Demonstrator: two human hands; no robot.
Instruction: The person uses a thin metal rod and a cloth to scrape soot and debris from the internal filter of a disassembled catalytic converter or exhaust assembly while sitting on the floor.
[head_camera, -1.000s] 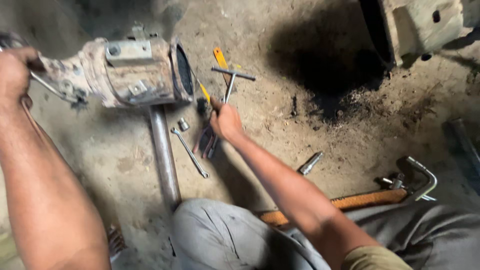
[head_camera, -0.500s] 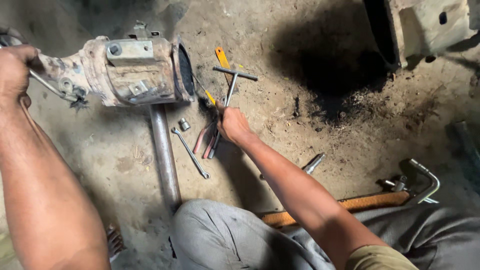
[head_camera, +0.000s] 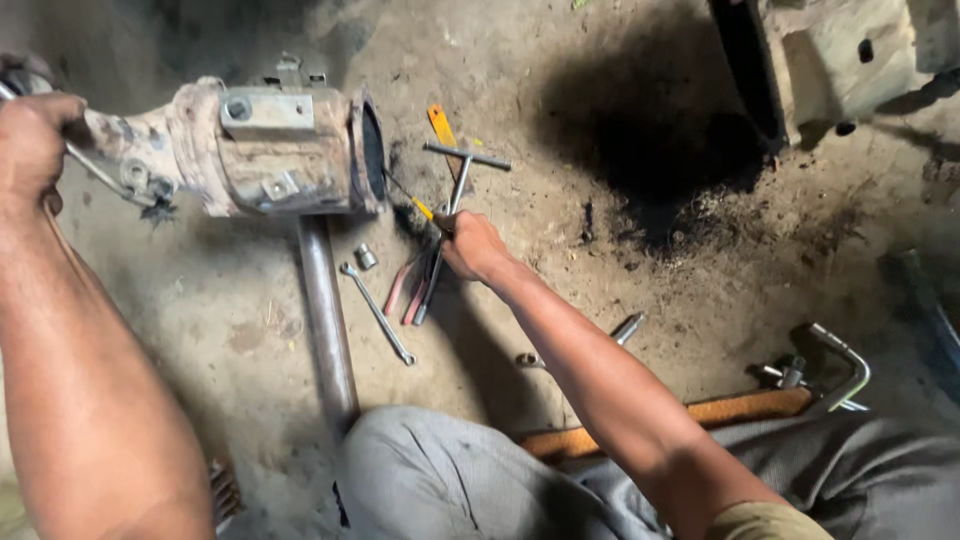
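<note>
My left hand (head_camera: 35, 140) grips the narrow end of a greasy, rusty metal housing (head_camera: 265, 150) that lies on the dirt floor at the upper left. My right hand (head_camera: 470, 245) reaches to a cluster of tools just right of the housing's open mouth. Its fingers are curled on the dark end of a yellow-handled screwdriver (head_camera: 420, 207). The hand also lies across the shaft of a T-handle wrench (head_camera: 462, 160). Red-handled pliers (head_camera: 405, 285) lie just below the hand.
A combination spanner (head_camera: 378, 312) and a small socket (head_camera: 366, 257) lie left of the pliers. A steel pipe (head_camera: 328, 320) runs from under the housing toward my knees. An orange-handled bar (head_camera: 745, 407) and bent wrench (head_camera: 840, 365) lie right. A dark oil stain (head_camera: 650, 140) spreads beyond the tools.
My right hand has moved from over the pliers a little right and closed on the tools there. The yellow screwdriver has shifted slightly toward it. My left hand has stayed on the housing.
</note>
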